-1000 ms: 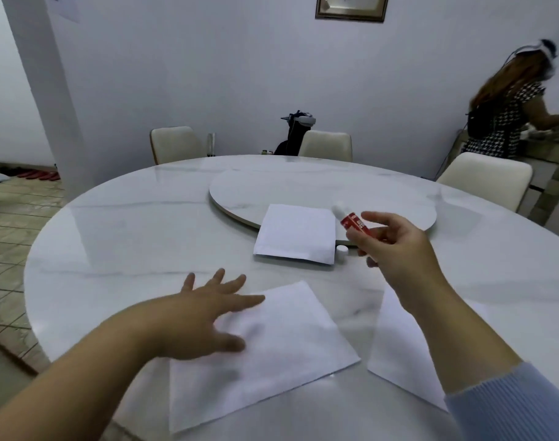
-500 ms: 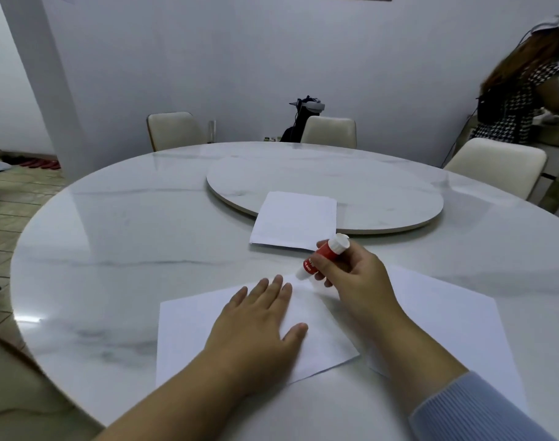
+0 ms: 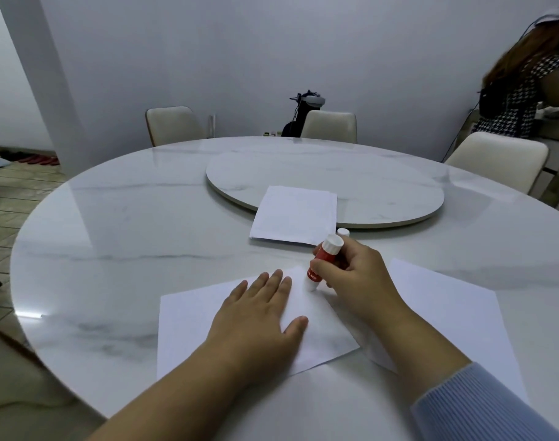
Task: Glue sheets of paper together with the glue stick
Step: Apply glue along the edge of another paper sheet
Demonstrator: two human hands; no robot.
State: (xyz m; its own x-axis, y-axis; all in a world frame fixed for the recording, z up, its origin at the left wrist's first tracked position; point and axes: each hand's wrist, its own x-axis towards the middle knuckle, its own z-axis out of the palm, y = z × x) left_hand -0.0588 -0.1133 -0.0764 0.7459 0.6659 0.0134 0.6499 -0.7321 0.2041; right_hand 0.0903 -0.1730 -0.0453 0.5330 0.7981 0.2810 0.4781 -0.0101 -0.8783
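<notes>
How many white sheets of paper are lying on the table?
3: one white paper sheet under the left hand, one under the right forearm, and one, possibly a stack, overlapping the round turntable.

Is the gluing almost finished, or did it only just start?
Only just starting, it seems. Done: the cap is off and stands on the table. In hand: the left hand presses the near sheet flat while the right hand grips the glue stick, tip down at that sheet's far corner. Left: spreading glue and laying the right sheet on; it still lies mostly beside it.
</notes>
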